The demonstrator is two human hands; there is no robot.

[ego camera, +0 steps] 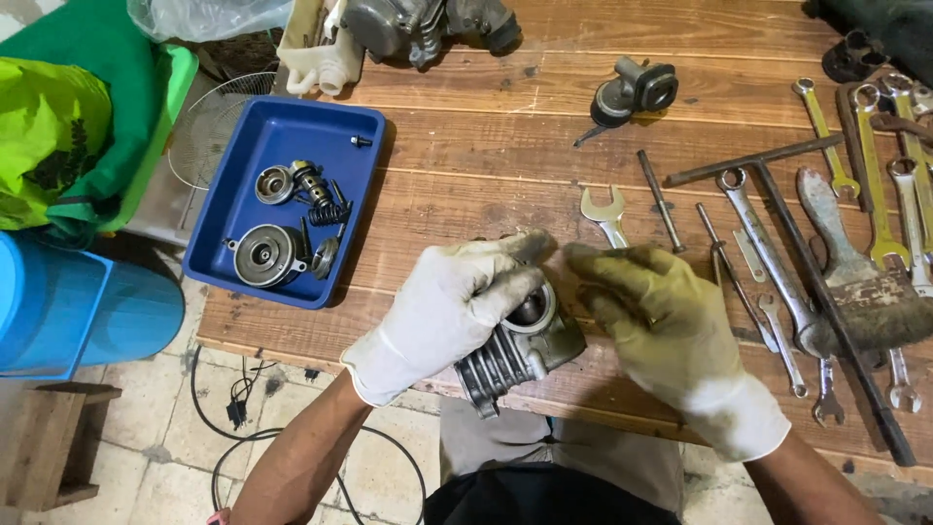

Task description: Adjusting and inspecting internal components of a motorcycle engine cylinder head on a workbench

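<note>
From the head view I see both gloved hands low at the near edge of the wooden desk (505,146). My left hand (457,306), in a dirty white glove, is curled around a finned metal engine cylinder (515,355), gripping it from the left with the bore facing up; the cylinder sits just above the desk's front edge, right in front of me. My right hand (656,326), in a yellowish stained glove, hovers just beside the cylinder's right side, fingers loosely bent and pinched toward the left hand's fingertips; I cannot tell whether anything is held between them. Just behind the hands lies an open-end spanner (604,216). To the left a blue plastic tray (282,136) holds round metal covers, a spring and small parts. To the right lie a T-handle wrench (777,194), a row of combination spanners (875,185) and a worn paint brush (860,282). Farther back sits a small carburettor-like part (637,92).
</note>
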